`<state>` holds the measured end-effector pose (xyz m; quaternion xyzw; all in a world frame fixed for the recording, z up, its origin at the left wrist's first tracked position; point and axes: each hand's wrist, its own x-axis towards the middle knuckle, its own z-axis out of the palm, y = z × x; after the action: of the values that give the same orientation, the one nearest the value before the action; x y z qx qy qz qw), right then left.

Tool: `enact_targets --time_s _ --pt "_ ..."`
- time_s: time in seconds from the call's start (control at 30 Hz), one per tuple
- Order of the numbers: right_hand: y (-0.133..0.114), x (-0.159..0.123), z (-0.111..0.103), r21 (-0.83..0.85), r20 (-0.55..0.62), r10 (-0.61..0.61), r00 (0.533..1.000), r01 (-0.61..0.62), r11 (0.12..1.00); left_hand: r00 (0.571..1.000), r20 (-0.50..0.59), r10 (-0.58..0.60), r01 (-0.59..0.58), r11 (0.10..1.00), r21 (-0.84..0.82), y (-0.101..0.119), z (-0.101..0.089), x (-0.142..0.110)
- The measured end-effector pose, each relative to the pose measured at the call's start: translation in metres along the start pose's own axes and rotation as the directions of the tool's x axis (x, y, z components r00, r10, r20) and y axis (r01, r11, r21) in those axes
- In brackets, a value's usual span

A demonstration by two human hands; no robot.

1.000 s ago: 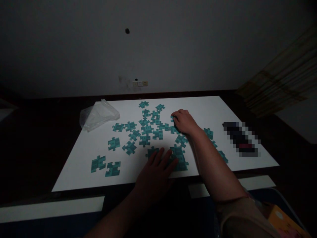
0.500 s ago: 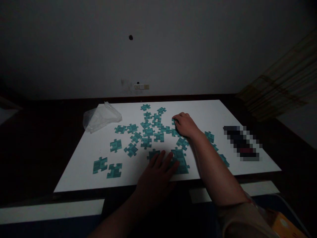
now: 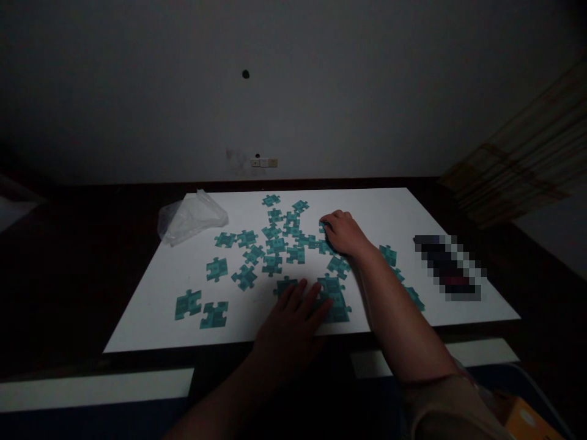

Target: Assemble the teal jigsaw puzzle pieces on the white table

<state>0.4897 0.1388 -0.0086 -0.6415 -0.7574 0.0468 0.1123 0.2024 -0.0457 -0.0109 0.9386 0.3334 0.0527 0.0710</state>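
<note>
Many teal jigsaw pieces lie scattered over a white tabletop (image 3: 151, 318). My left hand (image 3: 291, 318) rests with fingers spread at the near edge, partly over a jigsaw piece (image 3: 285, 285) and against a joined block of pieces (image 3: 338, 299). Farther out, my right hand (image 3: 345, 233) has its fingers curled down on a jigsaw piece (image 3: 322, 227), whose left part alone shows. Close below that hand are two more pieces, one (image 3: 325, 246) partly covered and another (image 3: 339, 266) beside my forearm.
A crumpled clear plastic bag (image 3: 192, 218) lies at the far left corner. At the right is a dark pixelated object (image 3: 447, 266). Several pieces (image 3: 387, 255) lie beyond my right forearm. An orange box (image 3: 527, 421) shows at bottom right.
The camera view has shifted slightly. Both hands keep their places on the table, and the pieces lie as before.
</note>
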Motion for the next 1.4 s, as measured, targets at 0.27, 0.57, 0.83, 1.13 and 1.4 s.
enact_targets --time_s 0.27,0.57,0.83,1.13,1.4 --pt "-0.007 -0.002 -0.007 0.013 0.046 0.018 0.999 -0.018 1.0 1.0 -0.011 0.0 0.0 1.0 -0.013 0.001 -0.001 -0.001" --pt "-0.014 -0.004 -0.017 0.0 0.106 0.049 0.993 -0.049 0.999 0.999 -0.029 0.02 -0.022 0.996 -0.084 -0.005 0.023 0.001" --pt "-0.013 -0.005 -0.016 0.029 0.091 0.035 0.995 -0.038 0.999 0.999 -0.046 0.0 -0.003 0.999 -0.051 -0.002 0.017 -0.001" --pt "0.017 -0.013 -0.027 0.167 -0.121 0.126 0.985 -0.105 0.98 0.998 -0.057 0.011 -0.011 1.0 -0.001 -0.003 0.011 -0.001" --pt "0.028 -0.022 -0.042 0.342 -0.158 0.202 0.967 -0.138 0.929 0.998 -0.068 0.008 -0.005 0.999 0.053 -0.002 0.011 -0.001"
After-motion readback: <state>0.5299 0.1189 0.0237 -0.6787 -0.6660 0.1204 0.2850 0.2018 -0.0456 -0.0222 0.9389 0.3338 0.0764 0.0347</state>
